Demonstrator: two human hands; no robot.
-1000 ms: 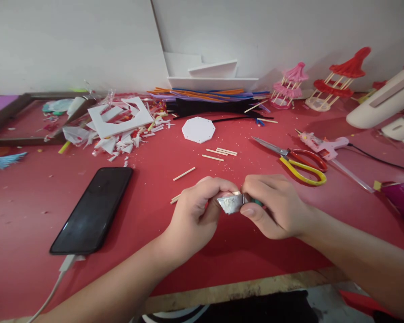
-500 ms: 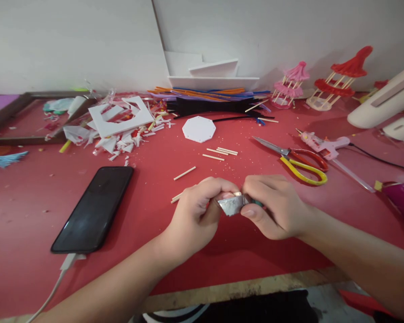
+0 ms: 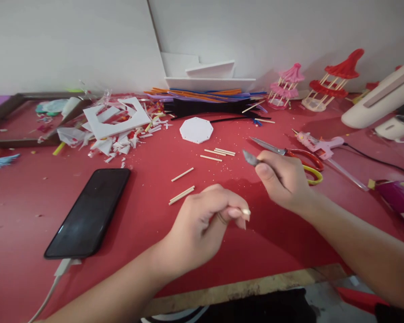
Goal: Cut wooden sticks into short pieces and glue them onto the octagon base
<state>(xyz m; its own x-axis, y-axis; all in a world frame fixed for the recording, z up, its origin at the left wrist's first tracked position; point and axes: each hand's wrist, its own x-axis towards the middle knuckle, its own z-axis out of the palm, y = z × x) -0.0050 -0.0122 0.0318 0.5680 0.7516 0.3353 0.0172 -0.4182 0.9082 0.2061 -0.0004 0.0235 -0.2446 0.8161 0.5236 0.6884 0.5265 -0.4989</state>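
Note:
My left hand is closed in a pinch around a small wooden stick; only its pale end shows past the fingertips. My right hand grips a craft knife whose handle is mostly covered, with the grey blade pointing left, apart from the stick. Beyond my left hand several short wooden sticks lie on the red table, with small shavings around them. A white octagonal board with holes near its edge lies farther back. Scissors with red and yellow handles lie partly behind my right hand.
A black phone on a cable lies at left. White foam-board scraps pile up behind it. A pink glue gun is at right, with pink and red small tower models behind. Pipe cleaners lie along the wall.
My hands have come apart. The right hand with the knife has moved up and right, away from the stick; the left has shifted slightly right and down, still holding the stick.

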